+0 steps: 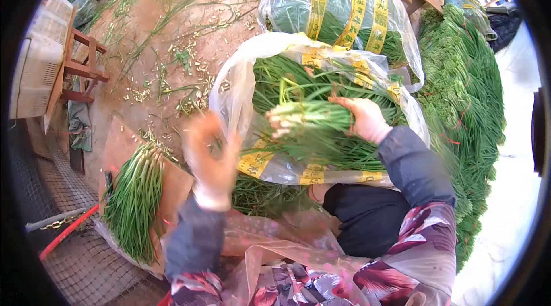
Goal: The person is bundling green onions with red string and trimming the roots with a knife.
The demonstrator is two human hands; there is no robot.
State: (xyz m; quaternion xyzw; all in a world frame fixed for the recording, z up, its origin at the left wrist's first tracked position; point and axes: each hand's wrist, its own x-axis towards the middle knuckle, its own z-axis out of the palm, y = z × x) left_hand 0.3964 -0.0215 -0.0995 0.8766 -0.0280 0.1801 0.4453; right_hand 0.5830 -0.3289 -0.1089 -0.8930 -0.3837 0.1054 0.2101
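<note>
My right hand (364, 117) is wrapped round a bunch of green stalks with white ends (307, 116), held above an open plastic bag (232, 76) full of long green leaves (293, 76). The white ends point left. My left hand (212, 154), smeared by motion, is raised just left of the bag; its fingers look curled, and whether anything is in them is too blurred to tell. Another bundle of green stalks (135, 197) lies on a brown board (178, 182) at the lower left.
A filled plastic bag with yellow printed tape (333, 4) stands behind the open one. Stacked green bundles (465, 105) line the right side. Cut scraps (198, 85) litter the floor. A wooden stool (83, 68) and pale crates (43, 56) stand at the left.
</note>
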